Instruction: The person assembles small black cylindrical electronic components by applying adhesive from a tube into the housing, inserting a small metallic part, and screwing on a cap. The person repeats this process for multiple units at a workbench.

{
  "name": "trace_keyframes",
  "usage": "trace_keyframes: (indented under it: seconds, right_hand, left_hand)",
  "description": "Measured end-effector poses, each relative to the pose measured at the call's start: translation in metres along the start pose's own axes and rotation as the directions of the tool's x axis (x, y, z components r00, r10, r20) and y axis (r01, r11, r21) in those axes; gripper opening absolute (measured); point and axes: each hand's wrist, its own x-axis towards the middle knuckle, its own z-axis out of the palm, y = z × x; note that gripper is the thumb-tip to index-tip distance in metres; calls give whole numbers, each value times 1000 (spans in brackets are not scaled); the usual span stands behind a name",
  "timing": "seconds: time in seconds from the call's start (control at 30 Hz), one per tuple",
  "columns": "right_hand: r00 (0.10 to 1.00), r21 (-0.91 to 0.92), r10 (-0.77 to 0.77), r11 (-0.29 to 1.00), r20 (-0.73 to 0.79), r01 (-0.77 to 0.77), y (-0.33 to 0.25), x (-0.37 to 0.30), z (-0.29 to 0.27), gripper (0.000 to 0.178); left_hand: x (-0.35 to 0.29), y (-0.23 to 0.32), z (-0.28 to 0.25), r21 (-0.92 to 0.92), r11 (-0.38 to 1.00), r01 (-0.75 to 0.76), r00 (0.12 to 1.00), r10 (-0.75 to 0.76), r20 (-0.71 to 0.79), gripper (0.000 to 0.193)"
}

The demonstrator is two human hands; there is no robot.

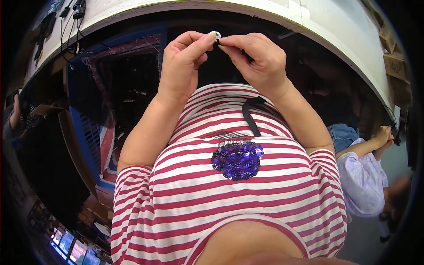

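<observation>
My left hand [183, 62] is raised near the table edge, thumb and fingertips closed on a small white piece [215, 34] with dark spots. From the other side my right hand [260, 59] meets it, its thumb and forefinger brought together at the lower side of the piece. A small dark bit shows between the two hands' fingertips, too small to name. Whatever the right fingers pinch is hidden. Both hands hang in the air over a dark area in front of my striped shirt.
A white table [185, 6] curves along the far side. Black cables [78, 13] lie at its left end. To my left stands a blue plastic crate [81, 128] with dark cloth inside. Cardboard boxes [394, 66] are at far right. Another person [362, 176] sits at my right.
</observation>
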Motion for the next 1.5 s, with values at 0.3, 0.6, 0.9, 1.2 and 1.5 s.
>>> trace_keyframes:
  seconds: [0.3, 0.6, 0.9, 1.2, 1.5]
  right_hand:
    - [992, -17, -125, 992, 13, 126, 3, -3, -1, 15]
    - [903, 381, 397, 819, 165, -429, -11, -3, -7, 11]
    - [709, 726, 584, 274, 395, -630, -7, 7, -18, 7]
    - [992, 464, 117, 882, -44, -84, -21, 37, -59, 15]
    - [885, 67, -355, 934, 301, 352, -8, 54, -65, 10]
  left_hand:
    - [-3, 3, -3, -144, 980, 139, 987, -126, 99, 10]
    - [-8, 13, -4, 92, 991, 96, 977, -111, 183, 13]
    - [-8, -27, -3, 199, 961, -194, 954, 138, 267, 62]
    - [-8, 1, 40, -154, 960, -233, 895, 273, 351, 41]
    - [7, 24, 35, 33, 941, -337, 917, 319, 240, 22]
